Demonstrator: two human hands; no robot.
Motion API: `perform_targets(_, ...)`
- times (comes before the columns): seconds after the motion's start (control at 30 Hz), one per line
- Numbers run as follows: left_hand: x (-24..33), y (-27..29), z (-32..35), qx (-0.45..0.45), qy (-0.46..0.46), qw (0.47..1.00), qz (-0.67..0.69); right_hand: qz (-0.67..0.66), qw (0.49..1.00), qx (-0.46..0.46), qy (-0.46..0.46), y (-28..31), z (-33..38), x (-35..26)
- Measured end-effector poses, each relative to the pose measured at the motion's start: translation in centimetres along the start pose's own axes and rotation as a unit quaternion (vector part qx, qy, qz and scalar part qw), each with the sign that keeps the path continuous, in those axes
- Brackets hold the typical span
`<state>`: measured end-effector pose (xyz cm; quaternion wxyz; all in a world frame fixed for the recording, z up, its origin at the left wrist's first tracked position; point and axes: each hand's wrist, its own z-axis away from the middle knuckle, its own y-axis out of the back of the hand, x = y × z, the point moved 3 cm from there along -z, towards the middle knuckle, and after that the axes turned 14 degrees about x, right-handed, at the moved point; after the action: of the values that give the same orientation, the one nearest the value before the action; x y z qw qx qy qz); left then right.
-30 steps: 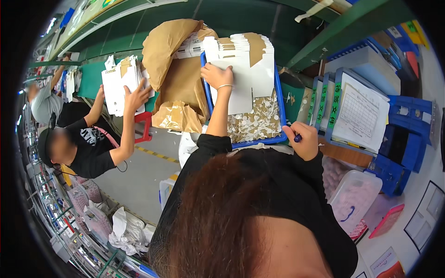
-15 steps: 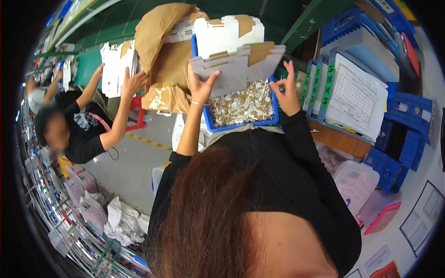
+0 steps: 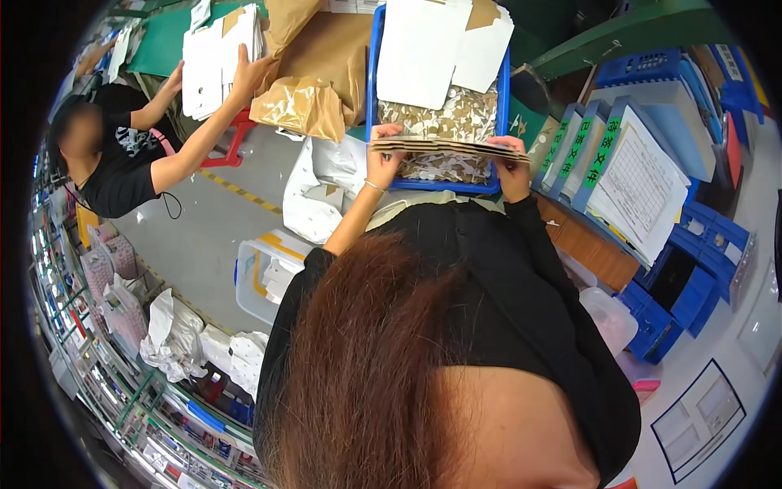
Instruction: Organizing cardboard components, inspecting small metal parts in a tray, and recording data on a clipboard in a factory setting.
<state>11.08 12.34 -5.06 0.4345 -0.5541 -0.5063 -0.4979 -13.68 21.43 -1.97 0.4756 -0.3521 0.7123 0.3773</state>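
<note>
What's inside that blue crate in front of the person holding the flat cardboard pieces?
The blue crate holds a heap of small cardboard scraps, with white flat cartons lying on top at the far end. The held cardboard stack covers the near part, and the crate's bottom is hidden.

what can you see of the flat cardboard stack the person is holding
The cardboard stack is a thin pile of flat brown sheets, seen edge-on, so the layered edges show. It is held roughly level, tilted slightly down to the right, above the near end of the blue crate of cardboard scraps. The left hand grips its left end and the right hand its right end; nothing else touches it.
</note>
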Motion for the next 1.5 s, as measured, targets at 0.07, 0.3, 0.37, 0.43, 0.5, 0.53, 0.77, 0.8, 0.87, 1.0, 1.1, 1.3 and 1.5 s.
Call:
perform_targets(0.07,-0.7,-0.2,0.1,0.029,-0.006,0.999,0.037,-0.034,0.996,0.034,-0.074,-0.3,0.4,0.1)
perform_targets(0.3,-1.3,-0.4,0.0,0.032,0.019,0.989,0.142,-0.188,0.965,0.087,-0.16,-0.7,0.9,-0.4)
perform_targets(0.37,-1.0,-0.7,0.3,0.027,0.008,0.992,0.12,-0.154,0.974,0.086,-0.145,-0.5,1.0,0.0)
perform_targets(0.43,-0.7,-0.9,0.6,0.053,0.001,0.995,0.089,-0.111,0.979,0.08,-0.153,-0.3,1.0,0.6)
perform_targets(0.5,-0.2,-1.2,0.7,0.065,-0.001,0.995,0.073,-0.088,0.98,0.079,-0.159,-0.4,1.1,1.0)
perform_targets(0.53,0.1,-1.2,0.7,0.078,0.014,0.996,0.038,-0.038,0.982,0.091,-0.16,-0.5,0.9,1.1)
perform_targets(0.77,4.7,-2.9,-1.7,0.113,-0.004,0.948,-0.296,0.063,0.97,0.164,-0.166,1.2,-4.9,0.7)
perform_targets(0.8,5.3,-2.9,-1.9,0.111,-0.025,0.922,-0.37,0.094,0.964,0.138,-0.207,1.5,-5.7,1.1)
perform_targets(0.87,5.2,-2.8,-2.0,0.074,0.005,0.941,-0.329,0.144,0.954,0.119,-0.235,1.6,-6.8,2.2)
perform_targets(1.0,2.2,-2.4,-1.6,-0.046,0.09,0.975,-0.2,0.259,0.926,0.091,-0.259,0.7,-6.9,3.3)
perform_targets(1.1,-0.2,-2.4,-1.0,-0.01,0.096,0.967,-0.236,0.454,0.88,0.135,-0.047,0.1,-6.0,0.0)
perform_targets(1.3,-1.2,-2.6,-0.3,0.038,0.141,0.953,-0.267,0.132,0.986,0.096,-0.016,2.2,-3.2,-8.1)
perform_targets(1.5,-0.8,-3.1,-0.1,0.046,0.107,0.949,-0.294,-0.131,0.976,0.142,-0.102,-0.3,0.0,-7.5)
